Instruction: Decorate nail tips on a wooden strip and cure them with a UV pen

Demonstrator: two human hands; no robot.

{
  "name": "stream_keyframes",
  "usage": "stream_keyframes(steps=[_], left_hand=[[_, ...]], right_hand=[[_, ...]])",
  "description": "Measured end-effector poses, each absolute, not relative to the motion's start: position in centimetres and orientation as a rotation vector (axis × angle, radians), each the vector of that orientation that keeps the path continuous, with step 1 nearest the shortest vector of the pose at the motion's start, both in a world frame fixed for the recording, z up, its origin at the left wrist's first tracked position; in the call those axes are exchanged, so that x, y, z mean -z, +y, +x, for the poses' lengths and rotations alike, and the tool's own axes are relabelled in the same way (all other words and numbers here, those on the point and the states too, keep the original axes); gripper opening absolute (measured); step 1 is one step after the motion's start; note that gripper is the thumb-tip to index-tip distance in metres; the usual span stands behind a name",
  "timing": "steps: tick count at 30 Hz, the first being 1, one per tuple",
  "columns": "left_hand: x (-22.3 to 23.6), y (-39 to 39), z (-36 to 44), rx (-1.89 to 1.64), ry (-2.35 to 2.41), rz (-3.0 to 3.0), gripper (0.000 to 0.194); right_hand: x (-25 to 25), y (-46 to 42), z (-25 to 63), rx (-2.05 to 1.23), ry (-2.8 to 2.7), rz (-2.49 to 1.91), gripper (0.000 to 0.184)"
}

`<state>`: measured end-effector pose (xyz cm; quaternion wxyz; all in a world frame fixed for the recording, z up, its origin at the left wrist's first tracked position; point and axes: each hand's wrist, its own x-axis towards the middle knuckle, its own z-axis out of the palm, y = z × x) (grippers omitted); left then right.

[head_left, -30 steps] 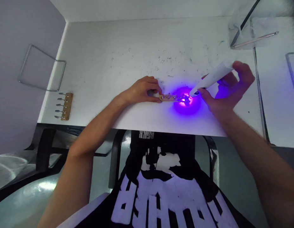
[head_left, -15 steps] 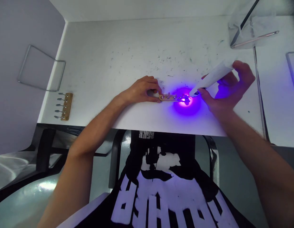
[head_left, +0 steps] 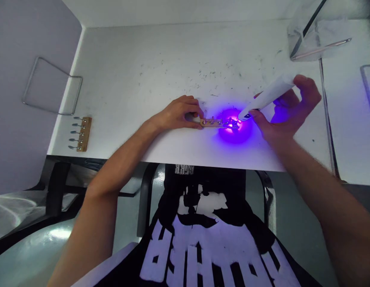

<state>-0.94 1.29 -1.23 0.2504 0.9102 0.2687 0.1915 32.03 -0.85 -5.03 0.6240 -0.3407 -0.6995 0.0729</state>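
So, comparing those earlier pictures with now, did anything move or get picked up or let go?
Nothing visibly moved, and nothing was taken up or let go. The left hand still pinches the left end of the wooden strip, and the right hand still holds the white lamp, its purple glow on the strip's right end. The second strip stayed put at the far left.
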Motion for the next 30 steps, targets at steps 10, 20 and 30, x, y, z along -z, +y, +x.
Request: stream_keyframes(steps=[10, 20, 30], left_hand=[[1.2, 1.3, -0.9, -0.529, 0.727, 2.472, 0.036], [1.1, 1.2, -0.8, -0.518, 0.732, 2.462, 0.035], [0.8, 1.1, -0.8, -0.481, 0.762, 2.456, 0.033]], right_hand=[[4.5, -1.1, 31.6, -0.137, -1.672, -0.765, 0.103], [4.2, -0.9, 31.0, -0.129, -1.632, -0.686, 0.105], [4.1, -0.6, 30.6, -0.107, -1.64, -0.672, 0.097]])
